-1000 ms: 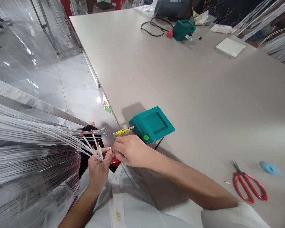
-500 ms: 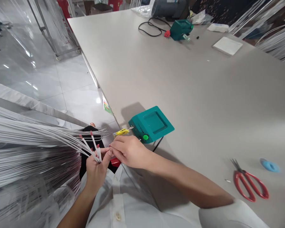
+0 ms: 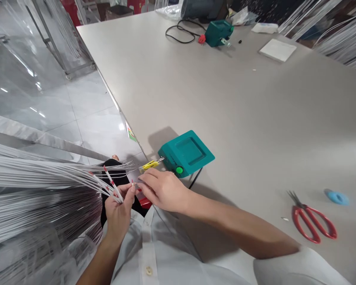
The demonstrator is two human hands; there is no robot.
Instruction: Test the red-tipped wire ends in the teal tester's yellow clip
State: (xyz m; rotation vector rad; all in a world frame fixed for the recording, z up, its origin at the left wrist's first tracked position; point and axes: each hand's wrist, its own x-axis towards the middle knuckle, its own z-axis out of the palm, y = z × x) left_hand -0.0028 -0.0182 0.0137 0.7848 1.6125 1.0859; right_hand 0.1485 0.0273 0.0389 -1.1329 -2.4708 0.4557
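Note:
My left hand [image 3: 118, 209] is closed round a small bunch of thin white wires with red tips [image 3: 109, 181]. These wires fan in from a large white wire bundle [image 3: 32, 178] on the left. My right hand [image 3: 161, 189] rests at the table edge, its fingertips pinched on a wire end just beside my left thumb. A teal box with a green button [image 3: 186, 153] stands just beyond my right hand. A yellow clip [image 3: 150, 164] sticks out from the box's left side.
The grey table [image 3: 225, 99] stretches away ahead. Red scissors [image 3: 310, 221] and a blue roll [image 3: 337, 197] lie at the right. A second teal box [image 3: 218, 33], a black cable [image 3: 179, 33] and a white pad [image 3: 277, 50] sit far back. Shiny floor lies to the left.
My hands have shifted slightly left and up. Fewer red-tipped wires stand out above my left hand. My right fingertips have drawn one wire end away to the right.

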